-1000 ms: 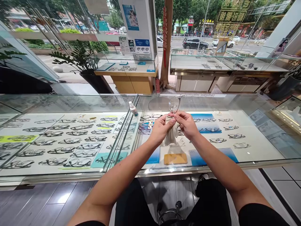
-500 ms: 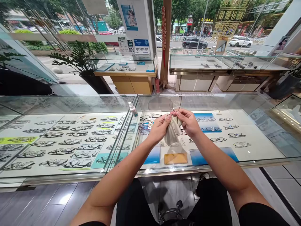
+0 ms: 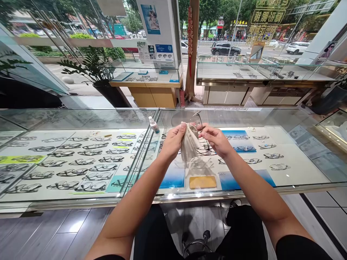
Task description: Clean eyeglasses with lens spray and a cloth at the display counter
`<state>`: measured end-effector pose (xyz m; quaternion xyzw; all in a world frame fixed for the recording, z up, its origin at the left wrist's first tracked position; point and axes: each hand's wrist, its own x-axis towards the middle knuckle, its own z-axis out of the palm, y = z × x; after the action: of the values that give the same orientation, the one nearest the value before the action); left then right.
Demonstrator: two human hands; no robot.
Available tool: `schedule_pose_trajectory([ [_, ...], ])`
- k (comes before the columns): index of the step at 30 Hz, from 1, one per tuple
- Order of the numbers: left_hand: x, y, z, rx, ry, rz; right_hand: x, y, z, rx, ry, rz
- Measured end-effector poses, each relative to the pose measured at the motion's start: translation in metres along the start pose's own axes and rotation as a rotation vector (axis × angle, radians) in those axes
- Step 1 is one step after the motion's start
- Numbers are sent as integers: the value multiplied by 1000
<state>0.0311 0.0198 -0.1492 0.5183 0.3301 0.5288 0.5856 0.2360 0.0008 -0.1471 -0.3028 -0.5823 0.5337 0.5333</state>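
My left hand [image 3: 172, 139] pinches a beige cleaning cloth [image 3: 188, 147] that hangs down over the glass counter. My right hand [image 3: 215, 139] grips a thin-framed pair of glasses [image 3: 200, 127], one lens partly wrapped in the cloth. Both hands hover just above the glass display counter [image 3: 244, 115], close together at its middle. A small white spray bottle [image 3: 154, 125] stands on the glass to the left of my left hand.
Under the glass lie rows of several eyeglass frames [image 3: 81, 159] and a tan case [image 3: 202, 182]. More display counters [image 3: 151, 81] stand behind, with a potted plant [image 3: 94, 68] and a pillar [image 3: 191, 50]. My stool base [image 3: 195, 243] shows below.
The lens that stood up above my hands has come down and is now partly covered by the cloth. My left hand has moved left and up with the cloth.
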Motion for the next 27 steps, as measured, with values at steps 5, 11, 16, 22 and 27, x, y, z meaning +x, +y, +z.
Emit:
schedule_pose_trajectory([
  [5, 0, -2, 1, -71, -6, -22, 1, 7, 3, -36, -37, 7],
  [11, -2, -4, 6, -32, 64, 19, -1, 6, 8, -56, -94, 21],
  [16, -6, -3, 11, -24, 71, 24, -2, 6, 11, -6, -82, 13],
  [22, -7, -3, 19, -136, 56, -7, -2, 8, 13, -16, -56, -10],
  [27, -7, -7, 22, -151, -4, -50, -1, 13, 11, -39, -3, -8],
])
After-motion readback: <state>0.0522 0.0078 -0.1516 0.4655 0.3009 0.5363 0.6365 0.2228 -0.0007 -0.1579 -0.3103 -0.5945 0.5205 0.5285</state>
